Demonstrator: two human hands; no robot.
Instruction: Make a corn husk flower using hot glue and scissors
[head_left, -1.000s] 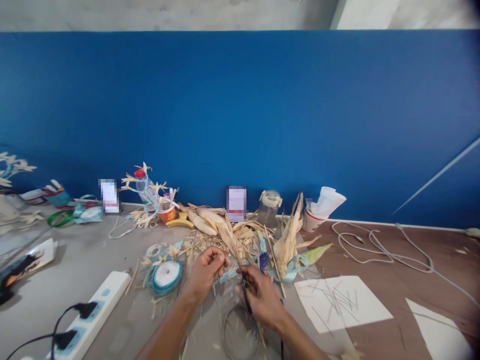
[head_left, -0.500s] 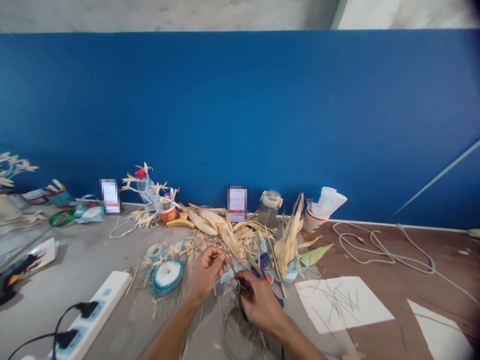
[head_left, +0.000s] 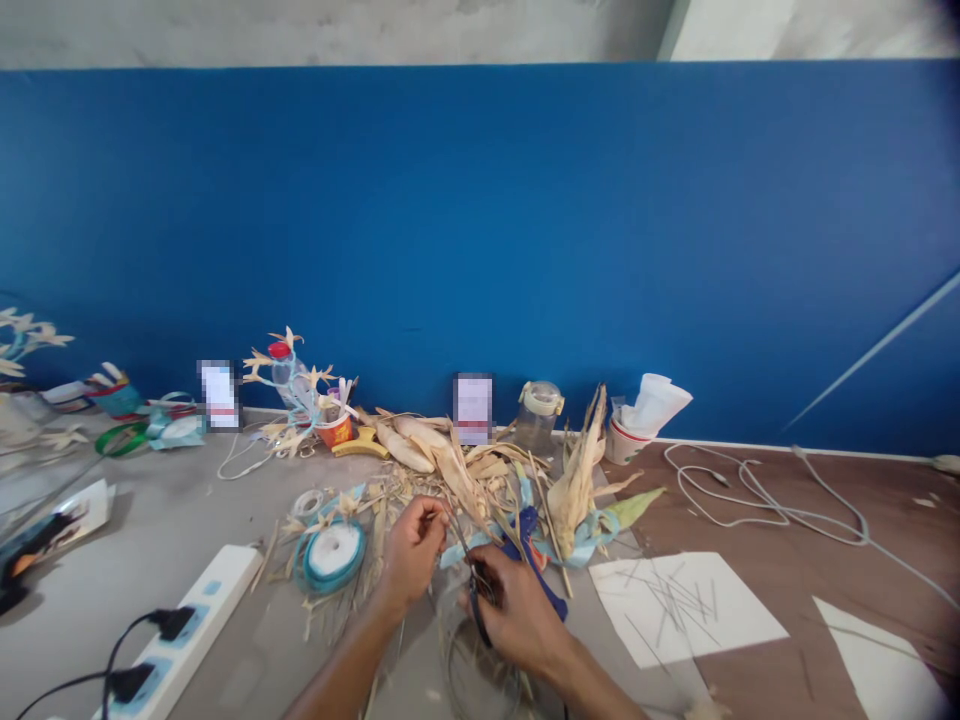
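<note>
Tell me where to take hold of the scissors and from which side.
Best by the dark handle loops, from the near right, where the right hand grips: the slim blades point forward and left, toward the left hand, so that end seems riskier.

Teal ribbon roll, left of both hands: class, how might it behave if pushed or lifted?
The ribbon roll lies flat, so a push would probably slide it, not roll it. Its round rim might roll if stood upright.
</note>
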